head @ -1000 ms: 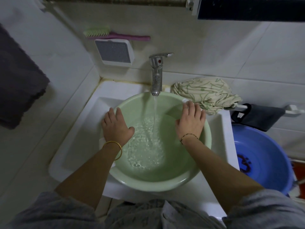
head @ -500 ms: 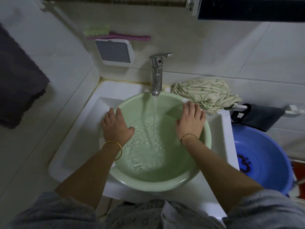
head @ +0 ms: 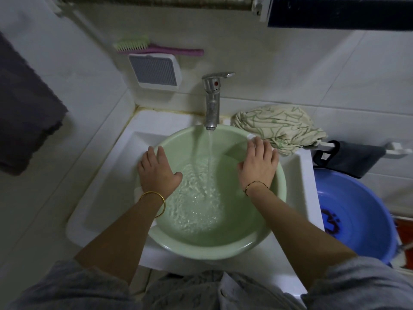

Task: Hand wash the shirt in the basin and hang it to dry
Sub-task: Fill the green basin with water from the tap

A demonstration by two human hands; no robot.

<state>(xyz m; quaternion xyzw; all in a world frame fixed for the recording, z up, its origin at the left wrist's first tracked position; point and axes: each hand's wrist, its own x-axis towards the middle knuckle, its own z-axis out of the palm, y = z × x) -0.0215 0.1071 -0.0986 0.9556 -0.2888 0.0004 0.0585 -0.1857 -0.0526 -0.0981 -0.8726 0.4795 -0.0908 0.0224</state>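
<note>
The left hand (head: 157,171) is laid flat on the left rim of the green basin (head: 223,247), with the fingers spread and nothing gripped; a gold bangle (head: 156,202) is worn at its wrist. The right hand (head: 259,166) is laid in the same way on the right rim, palm down and fingers loose, with a thin dark cord bracelet (head: 256,185) at the wrist. The two hands are kept well apart, one at each side of the basin. Between them a stream of water (head: 210,157) is poured from the metal tap (head: 213,101) into the basin, and the surface of the water is rippled. The basin is set inside the white sink (head: 105,182). The shirt (head: 279,127), cream with green lines, is left crumpled on the sink's back right corner, just beside the right hand's fingertips and outside the basin. A blue tub (head: 357,220) is seen to the right of the sink.
</note>
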